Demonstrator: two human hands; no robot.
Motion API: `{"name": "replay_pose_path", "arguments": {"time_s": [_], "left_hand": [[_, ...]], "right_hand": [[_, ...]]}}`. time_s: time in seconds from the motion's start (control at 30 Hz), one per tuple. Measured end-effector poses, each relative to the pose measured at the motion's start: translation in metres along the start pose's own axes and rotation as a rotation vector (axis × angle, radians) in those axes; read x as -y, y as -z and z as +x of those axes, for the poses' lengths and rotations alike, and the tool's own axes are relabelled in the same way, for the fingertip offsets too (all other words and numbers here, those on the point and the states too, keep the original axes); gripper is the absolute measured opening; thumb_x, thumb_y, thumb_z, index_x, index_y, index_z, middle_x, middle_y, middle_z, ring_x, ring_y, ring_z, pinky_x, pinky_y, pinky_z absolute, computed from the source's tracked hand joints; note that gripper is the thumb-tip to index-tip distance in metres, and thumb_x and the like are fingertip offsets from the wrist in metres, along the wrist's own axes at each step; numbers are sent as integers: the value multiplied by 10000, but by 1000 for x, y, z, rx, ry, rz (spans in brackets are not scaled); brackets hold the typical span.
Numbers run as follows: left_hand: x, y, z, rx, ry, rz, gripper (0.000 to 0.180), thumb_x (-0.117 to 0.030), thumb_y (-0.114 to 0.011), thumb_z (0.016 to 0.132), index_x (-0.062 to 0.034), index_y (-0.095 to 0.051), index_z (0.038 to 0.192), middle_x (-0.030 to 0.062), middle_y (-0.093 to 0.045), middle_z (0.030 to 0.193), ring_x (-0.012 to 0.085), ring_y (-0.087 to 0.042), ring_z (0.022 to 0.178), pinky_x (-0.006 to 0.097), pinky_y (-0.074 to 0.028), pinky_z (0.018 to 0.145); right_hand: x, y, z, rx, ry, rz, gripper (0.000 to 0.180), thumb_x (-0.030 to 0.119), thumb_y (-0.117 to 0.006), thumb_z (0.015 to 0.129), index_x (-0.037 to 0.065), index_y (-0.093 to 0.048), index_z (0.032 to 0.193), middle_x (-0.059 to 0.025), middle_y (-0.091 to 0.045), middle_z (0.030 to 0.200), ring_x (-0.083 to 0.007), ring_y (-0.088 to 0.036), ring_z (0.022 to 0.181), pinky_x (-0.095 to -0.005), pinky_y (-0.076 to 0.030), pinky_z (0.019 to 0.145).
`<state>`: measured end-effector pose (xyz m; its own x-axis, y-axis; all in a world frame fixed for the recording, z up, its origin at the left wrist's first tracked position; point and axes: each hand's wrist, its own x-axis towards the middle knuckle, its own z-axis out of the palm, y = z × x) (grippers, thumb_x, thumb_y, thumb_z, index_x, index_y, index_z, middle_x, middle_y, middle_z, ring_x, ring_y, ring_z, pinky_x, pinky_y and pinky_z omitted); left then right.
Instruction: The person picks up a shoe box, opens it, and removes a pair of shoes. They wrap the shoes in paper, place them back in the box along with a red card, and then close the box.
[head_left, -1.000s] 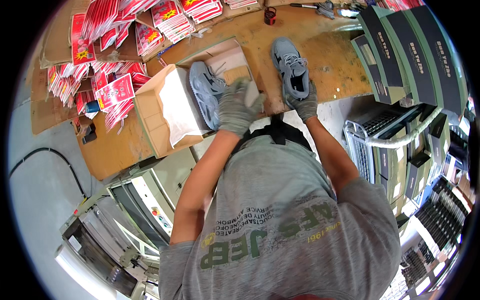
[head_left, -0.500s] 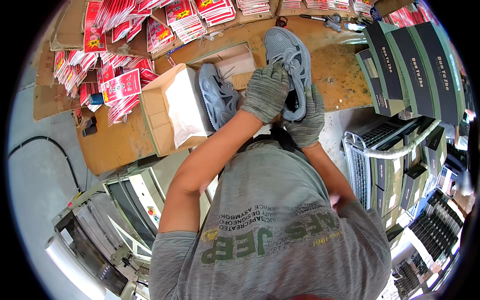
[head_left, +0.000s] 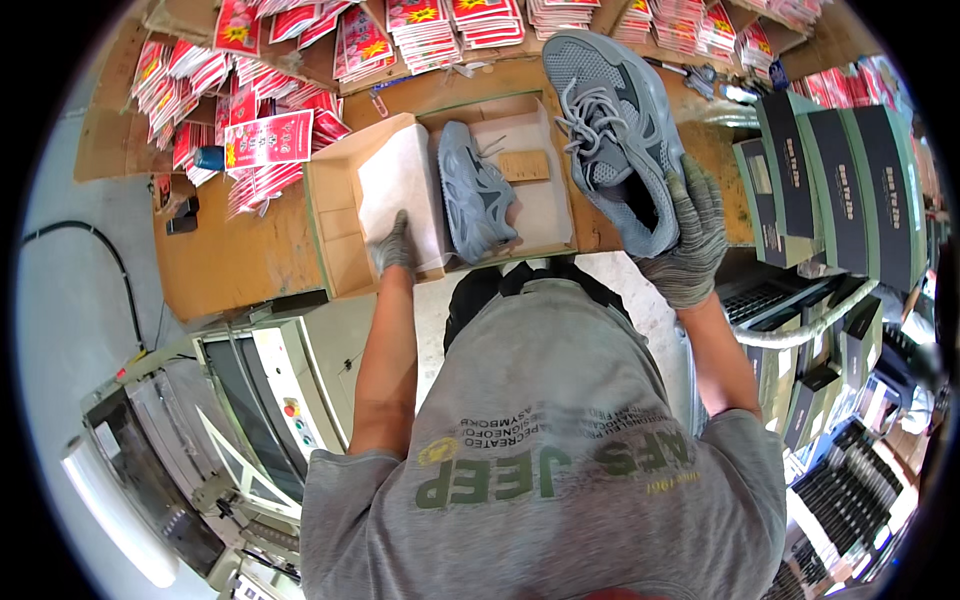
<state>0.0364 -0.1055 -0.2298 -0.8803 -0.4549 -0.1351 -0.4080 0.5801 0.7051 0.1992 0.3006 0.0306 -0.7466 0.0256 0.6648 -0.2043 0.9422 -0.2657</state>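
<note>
My right hand [head_left: 690,235], in a grey knit glove, grips a grey lace-up sneaker [head_left: 645,95] by its heel. That sneaker is raised at the right of an open shoebox [head_left: 560,215], toe pointing away from me. The matching sneaker [head_left: 465,190] lies on its side in the box, beside a small brown block-like piece [head_left: 525,166]. My gloved left hand [head_left: 394,248] is closed at the near edge of the white wrapping paper [head_left: 395,180], which drapes over the lid side of the box. Some of its fingers are hidden.
Stacks of red printed cards [head_left: 270,140] in cardboard trays line the back and left of the wooden table [head_left: 220,270]. Dark shoeboxes [head_left: 840,170] stand at the right, above a wire cart with more boxes. A machine [head_left: 270,390] stands at the lower left.
My left hand has let go of the sneaker's laces and moved left to the paper. My right hand has carried the sneaker a little to the right.
</note>
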Motion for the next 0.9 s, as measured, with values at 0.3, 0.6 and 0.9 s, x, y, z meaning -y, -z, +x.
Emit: {"name": "replay_pose_path", "arguments": {"time_s": [0.3,0.6,0.9], "left_hand": [[-142,-47,-113,869,-1304,328,442,-232,-633,843,-86,-650,1259,177,-647,1289,351,-592,1211,452,-419,1075],[-74,42,-115,289,-1166,195,317,-153,-673,777,-64,-703,1080,132,-672,1237,349,-594,1202,513,-417,1092],[-78,49,-107,619,-745,685,1350,-834,-733,616,0,-307,1588,212,-91,1703,465,-10,1565,597,-52,1246]], "right_hand": [[68,18,158,501,117,95,679,231,-860,615,100,-675,1255,-124,-704,1225,-314,-677,1062,-399,-553,891],[-28,-227,101,982,149,-299,449,435,-634,907,147,-705,1244,-98,-712,1229,-324,-660,1115,-453,-508,980],[23,-226,116,1127,140,-393,761,588,-712,807,78,-605,1362,-149,-674,1280,-328,-610,1240,-456,-447,1067]]}}
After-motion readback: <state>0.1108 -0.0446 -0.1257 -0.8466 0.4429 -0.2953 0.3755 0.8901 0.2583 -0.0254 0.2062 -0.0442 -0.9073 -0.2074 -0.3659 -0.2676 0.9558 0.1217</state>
